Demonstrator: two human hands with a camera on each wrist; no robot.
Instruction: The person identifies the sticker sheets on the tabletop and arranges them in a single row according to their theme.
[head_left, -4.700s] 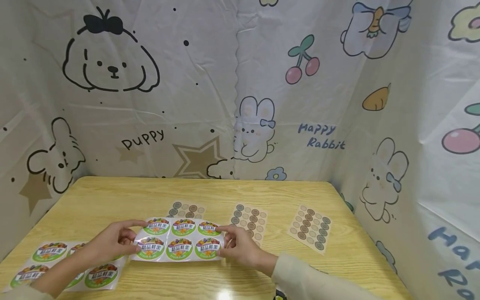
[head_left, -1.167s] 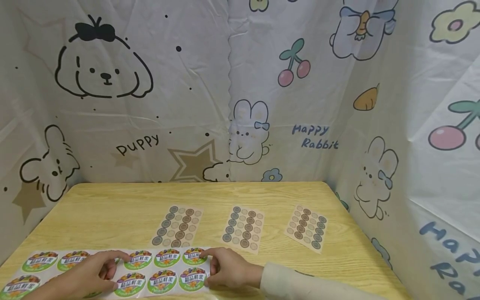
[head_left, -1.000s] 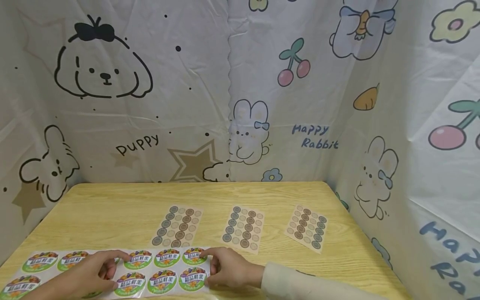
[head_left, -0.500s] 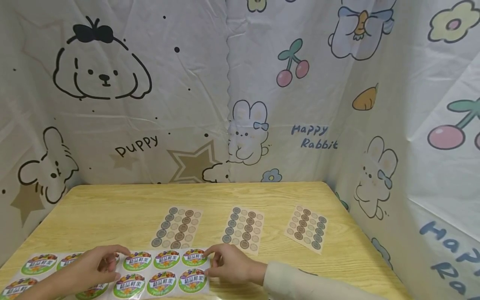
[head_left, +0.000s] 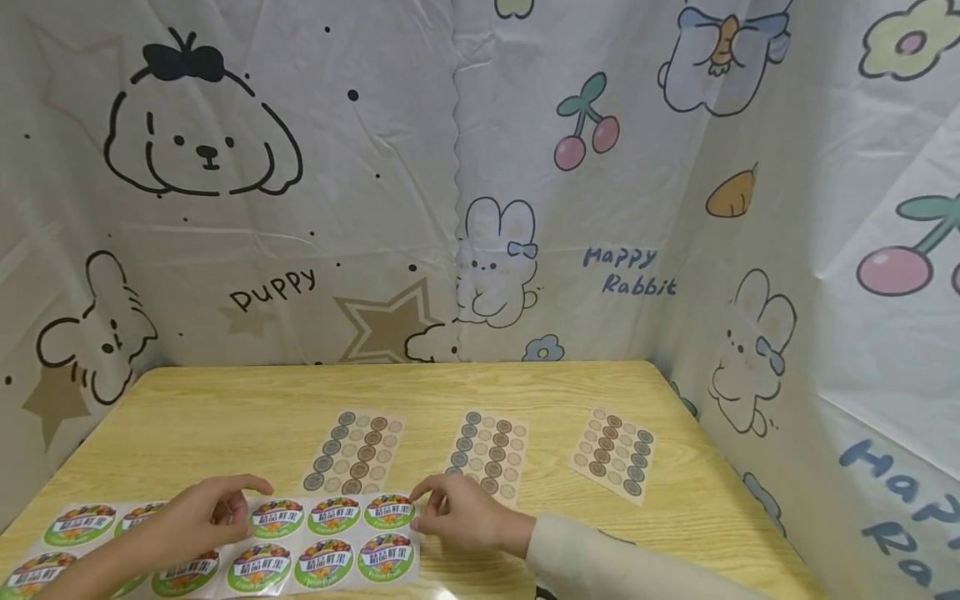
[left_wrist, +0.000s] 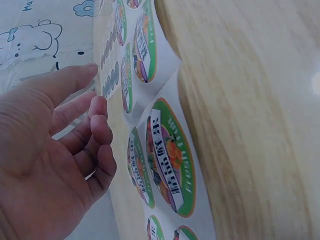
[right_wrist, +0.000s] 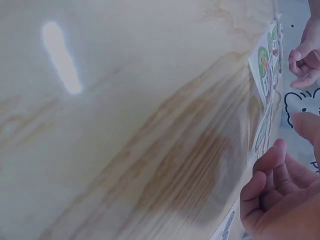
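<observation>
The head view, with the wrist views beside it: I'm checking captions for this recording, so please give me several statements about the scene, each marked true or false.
1. Three beige paper sheets of small grey and brown circles lie on the yellow wood-grain table. True.
2. The bare left hand is pinching a sheet. False: it holds nothing.
3. In the head view, the bare right hand is at the right end of the white paper sheeting with round green-edged fruit stickers. True.
4. The beige paper sheets lie nearer the person than the fruit stickers. False: they lie farther away.
5. The white cloth backdrop is plain. False: it is printed with cartoons and lettering.
</observation>
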